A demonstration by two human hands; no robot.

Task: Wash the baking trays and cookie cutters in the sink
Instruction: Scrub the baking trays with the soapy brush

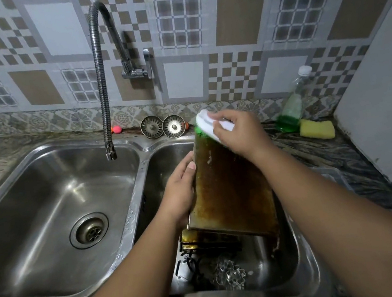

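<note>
Left grip [181, 191] clasping baking tray [231, 188], right grip [238, 131] curled round brush [205, 124]

The flat rectangular metal baking tray [229, 189] you have over the basin is stained dark brown, mottled with amber and rust-orange towards its edges. The oval scrubbing brush [205, 127] at its top end has a white back and bright green bristles. Your double steel sink [140, 172], its ribbed flexible tap [101, 86] and the flower-shaped metal cookie cutters [230, 274] are silver-grey. The tiled wall [189, 78] mixes grey, white and tan squares with checkerboard and grid patterns above a floral border. The stone worktop [317, 153] is veined grey and brown. You also have a clear plastic bottle [290, 108] with green liquid and a white cap, a yellow sponge [317, 130] and a pink ball [116, 129].
</note>
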